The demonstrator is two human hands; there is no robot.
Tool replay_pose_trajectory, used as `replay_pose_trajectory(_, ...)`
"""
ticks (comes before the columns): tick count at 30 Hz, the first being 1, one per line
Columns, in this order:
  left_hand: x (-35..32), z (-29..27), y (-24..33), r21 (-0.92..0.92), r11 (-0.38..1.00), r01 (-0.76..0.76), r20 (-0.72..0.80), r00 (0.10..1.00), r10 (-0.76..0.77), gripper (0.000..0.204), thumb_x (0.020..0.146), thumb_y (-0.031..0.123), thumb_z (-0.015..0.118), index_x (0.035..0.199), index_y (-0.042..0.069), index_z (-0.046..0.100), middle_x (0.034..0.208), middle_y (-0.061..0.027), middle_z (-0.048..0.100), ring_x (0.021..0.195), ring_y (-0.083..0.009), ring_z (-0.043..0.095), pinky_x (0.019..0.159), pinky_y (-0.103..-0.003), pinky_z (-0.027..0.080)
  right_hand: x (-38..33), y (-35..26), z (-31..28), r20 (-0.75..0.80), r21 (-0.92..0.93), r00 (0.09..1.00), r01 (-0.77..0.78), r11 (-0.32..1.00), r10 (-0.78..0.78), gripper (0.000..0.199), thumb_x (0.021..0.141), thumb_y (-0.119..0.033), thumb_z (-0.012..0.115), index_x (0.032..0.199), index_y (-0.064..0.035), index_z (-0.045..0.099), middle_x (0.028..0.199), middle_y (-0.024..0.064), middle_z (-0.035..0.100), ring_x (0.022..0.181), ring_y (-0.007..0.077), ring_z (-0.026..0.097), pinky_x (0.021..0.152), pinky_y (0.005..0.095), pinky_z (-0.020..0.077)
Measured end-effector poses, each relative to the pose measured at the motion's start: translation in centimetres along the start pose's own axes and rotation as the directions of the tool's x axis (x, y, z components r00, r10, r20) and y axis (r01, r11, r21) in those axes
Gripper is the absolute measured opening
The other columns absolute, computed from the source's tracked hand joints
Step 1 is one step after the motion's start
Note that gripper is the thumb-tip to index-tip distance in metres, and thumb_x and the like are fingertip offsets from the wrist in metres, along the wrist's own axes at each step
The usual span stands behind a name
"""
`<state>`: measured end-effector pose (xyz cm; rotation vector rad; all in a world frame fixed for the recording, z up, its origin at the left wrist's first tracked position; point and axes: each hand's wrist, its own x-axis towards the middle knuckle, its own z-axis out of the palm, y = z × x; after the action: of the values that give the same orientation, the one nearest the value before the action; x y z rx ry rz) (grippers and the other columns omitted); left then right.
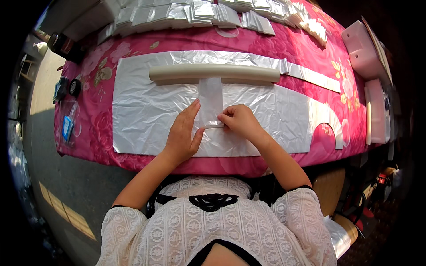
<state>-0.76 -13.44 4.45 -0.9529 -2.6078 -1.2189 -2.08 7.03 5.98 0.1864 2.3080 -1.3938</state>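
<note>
Table (275, 48) with pink floral cloth fills the view. A big silver-white plastic sheet (146, 111) lies flat over the middle of it, near edge almost at the table's near edge, with wrinkles all over and a round cut-out toward the right end. A long beige tube (213, 72) lies across the sheet's far half, parallel to the far edge. A narrow folded strip (210, 99) of the same plastic runs from under the tube toward the near edge, roughly mid-table.

Left hand (182, 135): flat, fingers spread, palm down on the sheet just left of the strip, fingertips touching the strip's left edge. Right hand (239, 122): thumb and fingers pressed together, pinching the strip's near end. Stacks of folded silver packets (195, 13) run along the far edge. A pink plastic box (361, 46) sits at the far right corner, small dark items (71, 86) at the left edge.

Risks, as judgement:
- The sheet looks slick and thin, so the left palm may slide, dragging wrinkles into the fold.
- The pinch covers only the strip's end, so a pull could skew the strip or tug it from under the tube.
- The tube is round and apparently loose, so a tug could roll it toward the near edge.
- The sheet's near edge is close to the table's edge, so it could slip off.
</note>
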Motion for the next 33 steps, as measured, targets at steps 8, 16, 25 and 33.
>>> replay_pose_trajectory(8, -0.9, 2.9, 0.9, 0.401, 0.914, -0.056, 0.287, 0.956, -0.067, 0.07, 0.078, 0.029, 0.058, 0.132, -0.006, 0.031, 0.139, -0.0214, 0.029, 0.129, -0.0329, 0.03, 0.106, -0.042, 0.022, -1.0, 0.5, 1.6, -0.306, -0.474, 0.837, 0.279, 0.835, -0.454, 0.037, 0.072, -0.018, 0.068, 0.102, 0.0011, 0.06, 0.096, 0.015, 0.061, 0.094, 0.0231, 0.058, 0.078, 0.0326, 0.046)
replay_pose_trajectory(16, 1.7, 2.0, 0.5, 0.359, 0.929, -0.092, 0.175, 0.984, 0.03, 0.053, 0.067, 0.008, 0.061, 0.116, -0.005, 0.048, 0.116, -0.0181, 0.052, 0.102, -0.0302, 0.053, 0.086, -0.036, 0.043, 2.0, 2.4, -0.9, 0.159, -0.589, 0.627, 0.68, 0.437, -0.763, 0.048, 0.072, -0.015, 0.066, 0.116, -0.0022, 0.053, 0.124, 0.0118, 0.05, 0.116, 0.0277, 0.046, 0.096, 0.0365, 0.0394)
replay_pose_trajectory(25, 0.7, 0.6, 0.0, 0.225, 0.918, -0.327, 0.135, 0.943, 0.303, 0.033, 0.066, 0.004, 0.062, 0.099, -0.001, 0.059, 0.099, -0.0142, 0.062, 0.093, -0.0269, 0.06, 0.079, -0.036, 0.047, 1.0, 2.8, -0.6, 0.138, -0.492, 0.576, 0.746, 0.45, -0.805, 0.03, 0.066, 0.0, 0.061, 0.096, -0.0022, 0.062, 0.099, 0.0085, 0.061, 0.093, 0.0264, 0.056, 0.081, 0.0347, 0.0471)
replay_pose_trajectory(33, -0.8, 0.1, 1.0, 0.143, 0.986, -0.081, 0.234, 0.971, 0.046, 0.057, 0.064, 0.011, 0.066, 0.117, -0.002, 0.05, 0.1, -0.0129, 0.062, 0.088, -0.0244, 0.06, 0.073, -0.033, 0.047, -1.9, 3.3, 0.0, 0.03, -0.361, 0.723, 0.652, 0.667, -0.69, 0.031, 0.068, 0.004, 0.06, 0.096, -0.008, 0.066, 0.087, 0.005, 0.063, 0.079, 0.0226, 0.057, 0.071, 0.0312, 0.0478)
